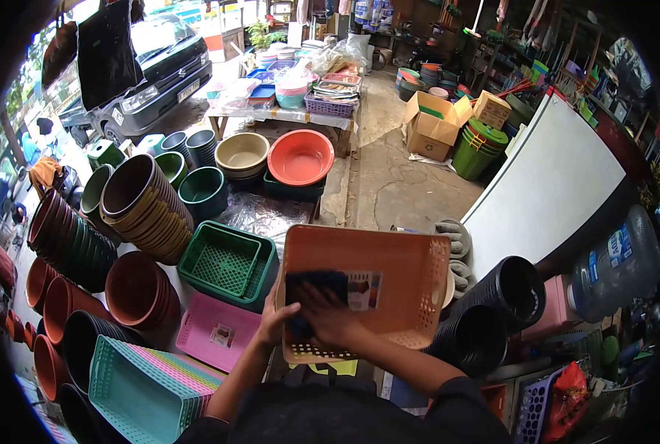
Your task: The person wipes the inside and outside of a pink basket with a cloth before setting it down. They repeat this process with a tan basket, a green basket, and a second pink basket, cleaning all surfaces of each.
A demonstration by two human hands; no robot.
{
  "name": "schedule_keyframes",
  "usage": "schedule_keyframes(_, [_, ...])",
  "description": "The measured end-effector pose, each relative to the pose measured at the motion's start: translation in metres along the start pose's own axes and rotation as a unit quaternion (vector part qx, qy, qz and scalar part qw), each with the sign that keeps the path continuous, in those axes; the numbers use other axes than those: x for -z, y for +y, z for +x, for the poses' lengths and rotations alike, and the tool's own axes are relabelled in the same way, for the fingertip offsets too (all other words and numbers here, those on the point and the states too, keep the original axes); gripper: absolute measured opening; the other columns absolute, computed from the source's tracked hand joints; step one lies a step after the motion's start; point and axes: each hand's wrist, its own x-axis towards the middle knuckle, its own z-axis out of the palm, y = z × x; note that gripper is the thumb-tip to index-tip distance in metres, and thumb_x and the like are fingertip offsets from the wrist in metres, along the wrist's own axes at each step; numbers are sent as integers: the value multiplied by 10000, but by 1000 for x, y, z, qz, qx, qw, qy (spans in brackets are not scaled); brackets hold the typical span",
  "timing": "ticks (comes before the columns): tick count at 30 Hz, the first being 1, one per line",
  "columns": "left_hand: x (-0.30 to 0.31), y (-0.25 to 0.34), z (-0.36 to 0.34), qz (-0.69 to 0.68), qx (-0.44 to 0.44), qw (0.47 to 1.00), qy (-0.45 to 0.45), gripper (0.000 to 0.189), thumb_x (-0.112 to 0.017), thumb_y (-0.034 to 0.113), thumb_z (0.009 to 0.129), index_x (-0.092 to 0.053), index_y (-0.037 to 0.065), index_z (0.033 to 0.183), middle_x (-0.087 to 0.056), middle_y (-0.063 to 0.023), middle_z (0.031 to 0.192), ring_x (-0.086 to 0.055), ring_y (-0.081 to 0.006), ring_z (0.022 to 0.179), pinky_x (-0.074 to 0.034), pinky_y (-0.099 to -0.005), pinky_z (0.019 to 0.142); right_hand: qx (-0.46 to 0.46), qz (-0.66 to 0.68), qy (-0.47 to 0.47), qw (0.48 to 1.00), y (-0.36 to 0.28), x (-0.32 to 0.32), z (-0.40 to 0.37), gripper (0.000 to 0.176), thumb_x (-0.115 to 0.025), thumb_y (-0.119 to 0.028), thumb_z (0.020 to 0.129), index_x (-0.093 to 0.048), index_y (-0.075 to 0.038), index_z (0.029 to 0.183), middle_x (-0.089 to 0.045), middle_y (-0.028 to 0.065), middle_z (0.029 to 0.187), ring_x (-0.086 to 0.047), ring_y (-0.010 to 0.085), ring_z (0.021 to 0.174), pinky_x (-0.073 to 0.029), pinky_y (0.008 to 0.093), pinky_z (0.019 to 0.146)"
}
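Observation:
An orange plastic basket (396, 318) with a perforated rim is tilted up in front of me, its inside facing me. My left hand (274, 320) grips its left edge, the thumb over the rim. Inside the basket, my right hand (328, 318) presses a dark blue cloth (319, 283) against the bottom; the fingers are slightly blurred. Just right of the cloth, a printed label (364, 290) is partly covered. Below left of the basket lie a pink tray (200, 329) with a label and a stack of pastel baskets (141, 385).
Nested green baskets (223, 255) and stacked brown pots (141, 200) stand to the left. Black buckets (511, 292) and a large water bottle (615, 251) are at right. Ahead are a red basin (300, 157), a cardboard box (433, 133) and a leaning white panel (552, 177).

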Motion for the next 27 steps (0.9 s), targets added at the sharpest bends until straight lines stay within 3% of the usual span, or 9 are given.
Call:
schedule_keyframes(4, [4, -6, 2, -16, -8, 1000, 14, 777, -701, 255, 730, -381, -9, 1387, -542, -143, 1247, -543, -231, 1164, -433, -374, 1003, 33, 12, 20, 999, 2, -4, -8, 843, -649, -305, 774, -301, -34, 1492, -239, 171, 1579, -156, 296, 1489, -154, 497, 1186])
schedule_keyframes(6, [9, -3, -2, -44, 1, 999, 21, 833, -696, 208, 720, -330, -6, 1438, -495, -157, 1321, -496, -251, 1236, -385, -379, 1054, 24, -10, 26, 999, 18, -8, -10, 854, -650, -316, 779, -290, -19, 1494, -225, 198, 1577, -145, 312, 1490, -139, 502, 1190])
schedule_keyframes(8, [12, 6, -4, -73, 11, 997, 24, 895, -690, 162, 711, -278, -3, 1488, -448, -170, 1396, -448, -271, 1307, -337, -384, 1105, -153, -60, 126, 978, 59, -32, -18, 965, -674, -333, 722, -229, -9, 1514, -180, 250, 1576, -114, 368, 1489, -91, 491, 1195])
schedule_keyframes(10, [12, 19, -8, -143, 2, 989, 29, 834, -686, 158, 718, -312, -3, 1446, -492, -182, 1301, -533, -284, 1201, -444, -401, 1014, -269, 68, 268, 923, 92, -24, -31, 999, -684, -310, 706, -199, -2, 1522, -155, 275, 1574, -79, 409, 1483, -68, 499, 1195])
schedule_keyframes(14, [5, 15, -6, -118, 0, 992, 39, 836, -696, 157, 710, -314, -4, 1435, -515, -177, 1256, -556, -280, 1154, -476, -409, 968, -273, 78, 305, 909, 97, -26, -40, 991, -689, -307, 707, -209, 9, 1514, -160, 297, 1562, -77, 425, 1477, -85, 519, 1190])
schedule_keyframes(18, [-8, 5, -1, -103, 17, 994, 12, 838, -698, 173, 712, -320, -9, 1437, -512, -173, 1276, -550, -271, 1166, -465, -397, 981, 25, -44, -24, 998, 31, -4, -23, 958, -681, -326, 702, -251, -95, 1526, -199, 148, 1598, -133, 385, 1478, -181, 515, 1192])
schedule_keyframes(21, [-10, 0, 4, -37, -7, 999, -12, 826, -697, 196, 716, -341, -17, 1430, -523, -171, 1285, -553, -252, 1164, -457, -365, 984, 94, 51, -12, 994, 8, 9, -32, 971, -685, -301, 638, -297, -146, 1514, -229, 112, 1596, -162, 353, 1478, -212, 487, 1197])
schedule_keyframes(24, [-6, 9, 1, -108, 35, 993, 23, 824, -698, 205, 711, -347, -15, 1423, -535, -168, 1262, -563, -256, 1150, -466, -375, 974, 49, 69, -67, 994, 52, 30, -58, 885, -684, -305, 653, -381, -149, 1469, -314, 126, 1558, -291, 315, 1435, -245, 469, 1184])
schedule_keyframes(27, [10, 21, 5, -109, 17, 993, 44, 784, -695, 203, 705, -375, -10, 1388, -549, -153, 1191, -584, -255, 1092, -493, -379, 936, -163, 34, -15, 986, 94, 56, -93, 659, -680, -309, 684, -554, -86, 1291, -529, 153, 1370, -502, 298, 1256, -332, 464, 1120])
